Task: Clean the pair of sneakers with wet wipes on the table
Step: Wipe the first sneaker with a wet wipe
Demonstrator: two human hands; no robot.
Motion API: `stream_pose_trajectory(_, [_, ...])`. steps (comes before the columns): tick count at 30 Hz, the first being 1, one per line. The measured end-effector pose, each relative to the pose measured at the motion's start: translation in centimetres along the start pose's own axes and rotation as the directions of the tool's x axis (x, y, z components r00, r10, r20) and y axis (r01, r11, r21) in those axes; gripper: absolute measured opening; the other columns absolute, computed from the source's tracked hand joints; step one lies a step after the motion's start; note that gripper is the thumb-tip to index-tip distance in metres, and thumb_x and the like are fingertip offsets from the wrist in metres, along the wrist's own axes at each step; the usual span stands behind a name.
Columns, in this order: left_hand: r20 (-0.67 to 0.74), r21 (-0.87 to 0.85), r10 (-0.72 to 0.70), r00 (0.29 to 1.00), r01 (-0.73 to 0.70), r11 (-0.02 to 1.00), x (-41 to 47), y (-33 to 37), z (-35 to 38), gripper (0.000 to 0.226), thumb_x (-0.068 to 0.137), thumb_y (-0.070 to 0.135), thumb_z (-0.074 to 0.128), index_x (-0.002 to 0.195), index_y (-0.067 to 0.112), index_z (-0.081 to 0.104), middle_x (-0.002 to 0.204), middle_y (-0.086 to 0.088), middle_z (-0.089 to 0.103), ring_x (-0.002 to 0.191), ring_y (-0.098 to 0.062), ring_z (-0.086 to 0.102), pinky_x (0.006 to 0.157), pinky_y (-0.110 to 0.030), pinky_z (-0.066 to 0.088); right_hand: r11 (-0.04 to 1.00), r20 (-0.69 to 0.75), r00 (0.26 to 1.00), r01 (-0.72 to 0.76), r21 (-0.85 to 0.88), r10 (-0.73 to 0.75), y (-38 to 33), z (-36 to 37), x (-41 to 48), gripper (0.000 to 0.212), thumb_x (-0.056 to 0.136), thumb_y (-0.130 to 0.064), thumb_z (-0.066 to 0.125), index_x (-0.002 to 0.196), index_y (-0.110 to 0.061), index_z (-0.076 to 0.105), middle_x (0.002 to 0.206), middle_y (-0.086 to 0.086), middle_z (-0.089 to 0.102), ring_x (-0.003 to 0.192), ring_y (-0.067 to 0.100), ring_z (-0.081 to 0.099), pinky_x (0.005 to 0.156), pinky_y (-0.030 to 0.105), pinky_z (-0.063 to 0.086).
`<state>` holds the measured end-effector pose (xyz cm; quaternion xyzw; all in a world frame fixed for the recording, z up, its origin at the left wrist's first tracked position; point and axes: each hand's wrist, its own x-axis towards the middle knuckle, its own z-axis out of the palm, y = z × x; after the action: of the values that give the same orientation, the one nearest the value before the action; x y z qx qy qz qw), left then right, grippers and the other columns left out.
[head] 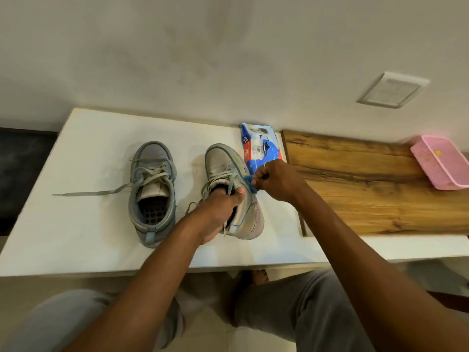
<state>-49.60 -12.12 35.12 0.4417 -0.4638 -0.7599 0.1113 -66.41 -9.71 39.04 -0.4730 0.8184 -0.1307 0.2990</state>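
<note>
Head view: at a white worktop (76, 237) set against a wall, your left hand (218, 212) is pushed into the collar of the right sneaker (243, 214), fingers inside and thumb clamped over the tongue and laces, tipping the shoe onto its side while your right hand (274, 181) pinches a small blue wipe (250, 184) against the shoe's outer flank near the eyelets. The other sneaker (152, 194) stands upright just to the left, one loose lace (86, 193) trailing across the worktop. A sneaker like this looks light and half-soft: the upper should give under pressure while the sole stays stiff, so a hand filling the collar from inside is probably the firmest hold and gives you a backing to scrub against. The wipe is limp and damp, likely to bunch, so it is best kept wadded between fingertips. The wipes pack (258, 146) lies just behind your right hand, partly covered by it, and whether its flap is open cannot be told. A wooden board (355, 179) and a pink basket (441, 161), cut off at the frame's right edge, lie beyond. Hidden from you: the held shoe's sole and far side, how soiled either shoe is, and most of the wipe inside your fist.
</note>
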Motion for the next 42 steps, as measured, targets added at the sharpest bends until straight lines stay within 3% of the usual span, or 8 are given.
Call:
stream_pose_trajectory(6, [-0.003, 0.267, 0.05, 0.999, -0.047, 0.963, -1.1, 0.2, 0.2, 0.071, 0.081, 0.064, 0.047, 0.142, 0.028, 0.038, 0.14, 0.004, 0.048, 0.124, -0.02, 0.049, 0.105, -0.04, 0.04, 1.0, 0.043, 0.999, 0.006, 0.026, -0.007, 0.5, -0.3, -3.7, 0.007, 0.091, -0.026, 0.067, 0.092, -0.021, 0.071, 0.09, -0.004, 0.069, 0.091, 0.012, 0.061, 0.059, 0.019, 0.043])
stream_pose_trajectory(10, [-0.039, 0.749, 0.258, 0.965, -0.142, 0.647, -2.7, 0.3, 1.0, 0.066, 0.089, 0.057, 0.048, 0.143, 0.021, 0.036, 0.139, 0.0, 0.047, 0.121, -0.021, 0.049, 0.092, -0.026, 0.041, 0.976, -0.168, 0.986, 0.017, 0.218, 0.021, 1.5, 2.0, -5.9, 0.017, 0.092, -0.024, 0.065, 0.075, -0.023, 0.066, 0.071, -0.007, 0.065, 0.069, 0.006, 0.057, 0.062, 0.024, 0.043])
stream_pose_trajectory(14, [-0.009, 0.863, 0.432, 0.902, -0.211, 0.458, -3.1, 0.3, 1.4, 0.056, 0.092, 0.048, 0.051, 0.137, 0.015, 0.046, 0.13, -0.006, 0.056, 0.115, -0.023, 0.055, 0.094, -0.033, 0.047, 0.954, -0.191, 0.981, 0.015, 0.3, 0.045, 1.8, 4.1, -6.9, 0.016, 0.093, -0.024, 0.063, 0.077, -0.022, 0.063, 0.071, -0.006, 0.065, 0.064, 0.006, 0.059, 0.058, 0.022, 0.044])
stream_pose_trajectory(17, [-0.003, 0.873, 0.435, 0.9, -0.21, 0.44, -2.6, 0.0, 1.4, 0.053, 0.092, 0.053, 0.044, 0.127, 0.015, 0.055, 0.122, -0.005, 0.061, 0.109, -0.025, 0.058, 0.092, -0.037, 0.049, 0.955, -0.258, 0.966, 0.06, 0.291, 0.017, 1.8, 3.9, -6.8, 0.017, 0.093, -0.025, 0.064, 0.076, -0.026, 0.061, 0.07, -0.01, 0.063, 0.063, 0.002, 0.058, 0.057, 0.016, 0.041])
stream_pose_trajectory(21, [-0.168, 0.668, 0.5, 0.85, -0.274, 0.692, -2.5, 1.2, 1.3, 0.042, 0.096, 0.05, 0.042, 0.102, 0.014, 0.062, 0.099, -0.001, 0.064, 0.093, -0.021, 0.059, 0.082, -0.031, 0.046, 0.908, -0.417, 0.909, 0.165, 0.385, 0.012, 1.2, 2.7, -7.7, 0.009, 0.094, -0.026, 0.063, 0.091, -0.019, 0.066, 0.084, -0.006, 0.068, 0.083, 0.005, 0.064, 0.059, 0.014, 0.048])
stream_pose_trajectory(25, [-0.292, 0.129, 0.459, 0.839, -0.441, 0.888, -2.4, 3.5, 0.1, 0.028, 0.095, 0.048, 0.048, 0.094, 0.025, 0.064, 0.097, 0.009, 0.068, 0.094, -0.01, 0.064, 0.086, -0.033, 0.052, 0.873, -0.599, 0.8, 0.317, 0.371, -0.036, -0.1, 1.8, -9.1, 0.007, 0.093, -0.024, 0.065, 0.097, -0.019, 0.066, 0.087, -0.006, 0.067, 0.079, 0.009, 0.063, 0.059, 0.016, 0.048])
stream_pose_trajectory(31, [-0.069, -0.435, 0.463, 0.884, -0.444, 0.783, -2.3, 4.0, -0.8, 0.039, 0.096, 0.023, 0.051, 0.129, 0.002, 0.051, 0.13, -0.015, 0.059, 0.123, -0.026, 0.055, 0.107, -0.044, 0.041, 0.853, -0.719, 0.677, 0.46, 0.247, -0.157, -2.2, 2.8, -9.0, 0.012, 0.09, -0.017, 0.068, 0.102, -0.019, 0.071, 0.09, -0.013, 0.066, 0.084, 0.009, 0.063, 0.07, 0.024, 0.054])
stream_pose_trajectory(42, [0.019, -0.494, 0.499, 0.867, -0.426, 0.758, -4.0, 4.3, -0.6, 0.046, 0.101, 0.027, 0.035, 0.136, -0.002, 0.041, 0.126, -0.018, 0.057, 0.119, -0.028, 0.055, 0.107, -0.043, 0.04, 0.829, -0.754, 0.507, 0.552, -0.088, -0.418, -4.4, 3.3, -7.9, 0.012, 0.09, -0.013, 0.066, 0.1, -0.01, 0.073, 0.092, 0.002, 0.068, 0.084, 0.01, 0.058, 0.076, 0.018, 0.048])
